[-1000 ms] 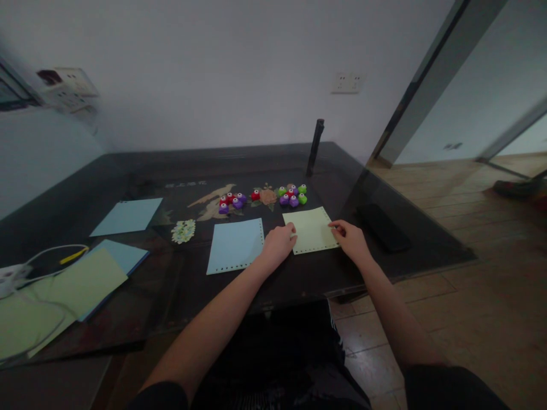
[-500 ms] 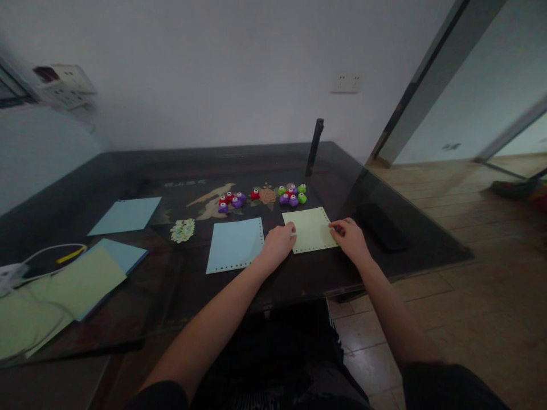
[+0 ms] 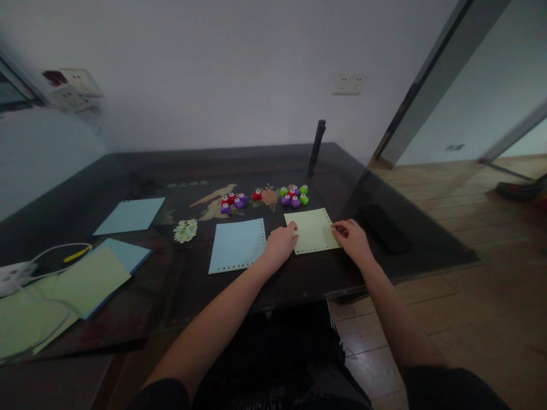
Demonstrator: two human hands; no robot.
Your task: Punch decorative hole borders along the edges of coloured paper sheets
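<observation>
A light green sheet with small holes along its edges (image 3: 314, 230) lies flat on the dark table between my hands. My left hand (image 3: 281, 244) is closed, fingers pinched on the sheet's left edge. At its right edge my right hand (image 3: 350, 236) has thumb and fingers closed on the paper. Left of it lies a light blue sheet (image 3: 237, 245) with holes along its right and bottom edges, partly behind my left hand. Beyond the sheets sit several red and purple pieces with eye-like dots (image 3: 233, 202), one red piece (image 3: 257, 195), and several green, purple and red ones (image 3: 294, 196).
On the dark glossy table (image 3: 192, 296) are a black case-like object (image 3: 384, 228) at right, an upright black post (image 3: 316, 148) behind, a flower-shaped item (image 3: 185, 230), another blue sheet (image 3: 130, 215), and at left stacked green sheets (image 3: 92, 282) with a white cable and yellow item (image 3: 77, 254).
The whole view has shifted slightly, with things appearing a little further right. Both hands keep their places at the green sheet's edges.
</observation>
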